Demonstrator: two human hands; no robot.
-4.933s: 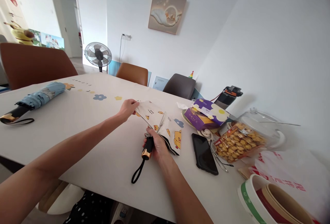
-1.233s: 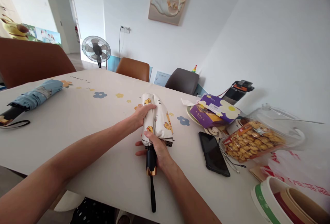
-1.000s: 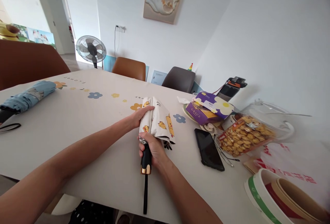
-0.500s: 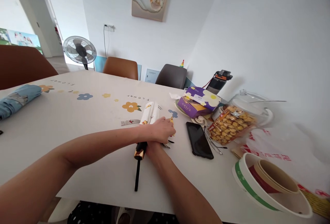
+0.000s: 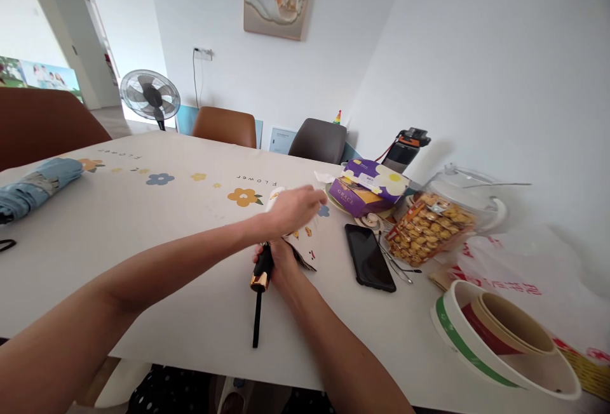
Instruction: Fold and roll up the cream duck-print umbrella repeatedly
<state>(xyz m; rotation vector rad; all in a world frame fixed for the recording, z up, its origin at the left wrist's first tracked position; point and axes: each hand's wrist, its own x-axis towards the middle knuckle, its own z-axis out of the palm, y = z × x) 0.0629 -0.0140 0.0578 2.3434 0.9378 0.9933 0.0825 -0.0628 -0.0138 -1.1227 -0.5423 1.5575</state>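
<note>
A folded white umbrella (image 5: 305, 244) printed with yellow ducks lies on the white flowered table (image 5: 143, 223). My right hand (image 5: 279, 267) grips its black handle with the gold ring, and the black wrist strap trails toward me. My left hand (image 5: 295, 207) hovers over the folded canopy with its fingers pinched on the white cloth; exactly what they hold is blurred. Most of the canopy is hidden under that hand.
A black phone (image 5: 369, 256) lies just right of the umbrella. Beyond it are a purple box (image 5: 369, 188), a snack bag (image 5: 429, 230), a glass jar, a black bottle (image 5: 405, 147). Stacked bowls (image 5: 505, 344) sit near right. A blue umbrella (image 5: 33, 182) lies far left.
Since a second ago my left hand moved from the canopy's left side across to its right and lifted with the cloth. The right hand kept the handle. The view shifted right.
</note>
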